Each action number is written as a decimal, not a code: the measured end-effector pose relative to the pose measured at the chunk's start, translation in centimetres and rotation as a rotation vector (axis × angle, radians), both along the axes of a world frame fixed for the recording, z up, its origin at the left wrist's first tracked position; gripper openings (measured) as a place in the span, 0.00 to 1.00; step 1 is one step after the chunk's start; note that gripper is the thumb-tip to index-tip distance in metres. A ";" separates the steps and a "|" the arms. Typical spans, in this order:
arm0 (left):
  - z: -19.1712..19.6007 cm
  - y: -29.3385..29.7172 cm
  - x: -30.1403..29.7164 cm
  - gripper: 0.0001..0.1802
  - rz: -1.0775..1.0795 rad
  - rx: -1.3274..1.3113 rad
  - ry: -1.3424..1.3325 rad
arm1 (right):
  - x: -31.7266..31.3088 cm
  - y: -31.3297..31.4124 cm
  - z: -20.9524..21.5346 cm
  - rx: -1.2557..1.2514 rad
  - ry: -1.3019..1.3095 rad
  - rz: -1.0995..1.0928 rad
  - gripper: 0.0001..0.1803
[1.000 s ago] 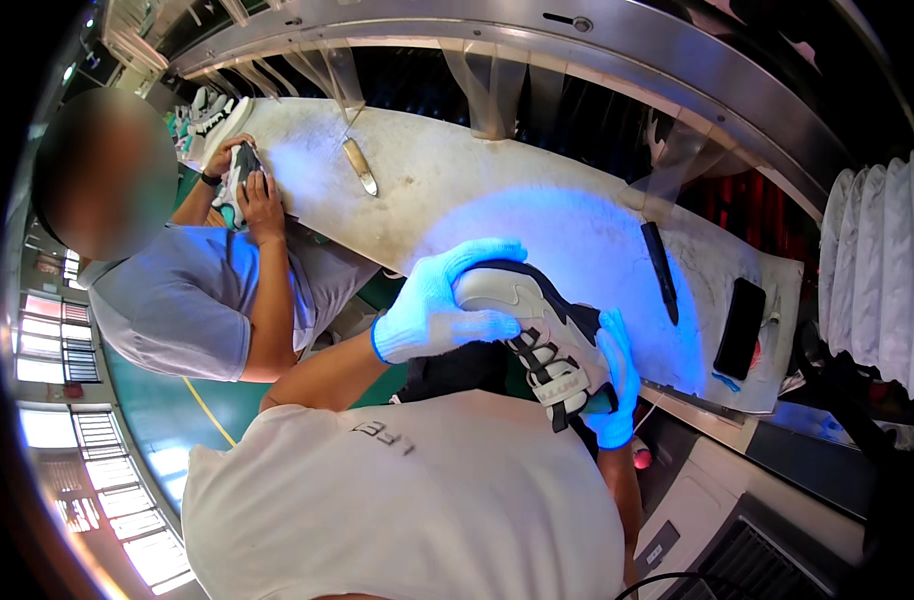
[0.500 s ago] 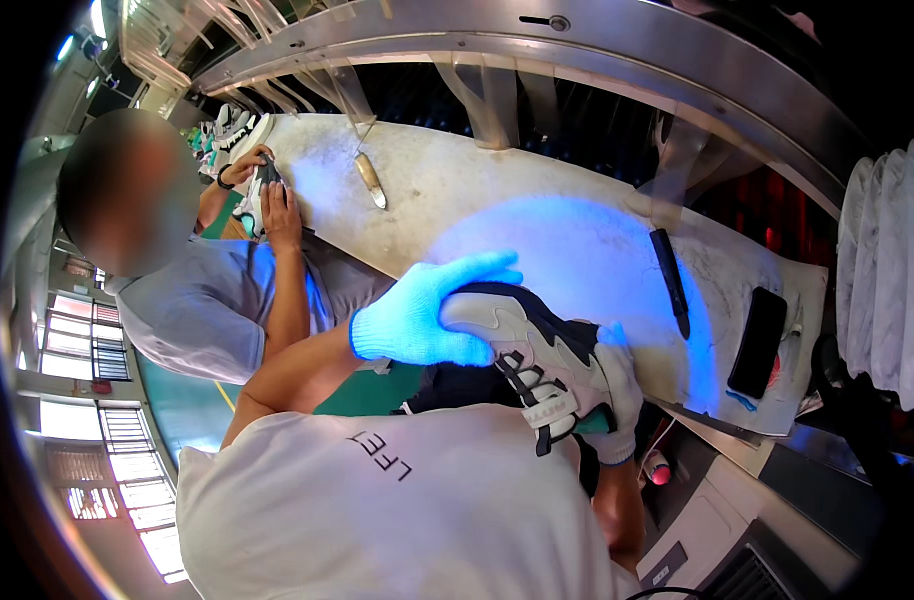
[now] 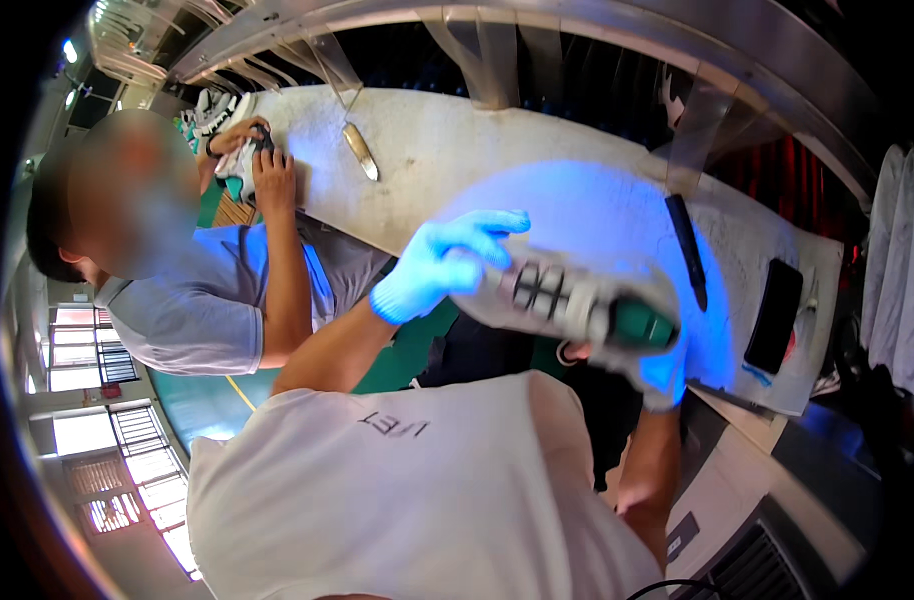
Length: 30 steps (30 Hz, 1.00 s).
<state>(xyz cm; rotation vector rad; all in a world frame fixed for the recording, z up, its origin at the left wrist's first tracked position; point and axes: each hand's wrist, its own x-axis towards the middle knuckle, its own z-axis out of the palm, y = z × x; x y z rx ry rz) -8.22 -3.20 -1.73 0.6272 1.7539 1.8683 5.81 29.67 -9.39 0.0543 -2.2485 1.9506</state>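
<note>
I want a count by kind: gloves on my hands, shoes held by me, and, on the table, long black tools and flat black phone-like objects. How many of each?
Gloves: 2
Shoe: 1
Long black tool: 1
Flat black phone-like object: 1
Total: 5

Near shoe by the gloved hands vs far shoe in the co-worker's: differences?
Size in view: the near shoe looks much larger than the far shoe.
Pose: the near shoe lies mostly across the picture; the far shoe slants steeply.
Hands: the gloved left hand and right hand flank the near shoe; bare hands are on the far shoe.
Shared: both show pale, dark and teal parts.
</note>
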 end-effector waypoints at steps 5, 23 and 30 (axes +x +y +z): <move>-6.9 2.3 -0.4 0.21 0.456 0.316 -0.426 | -4.9 -0.8 1.0 -0.117 -0.106 -0.132 0.31; 3.9 5.5 -1.7 0.70 -0.202 -0.828 0.617 | -8.0 -1.4 3.4 -0.410 -0.163 -0.114 0.35; 2.5 8.9 -0.5 0.67 -0.037 -0.919 0.530 | -5.6 -0.6 2.5 -0.133 0.012 -0.055 0.46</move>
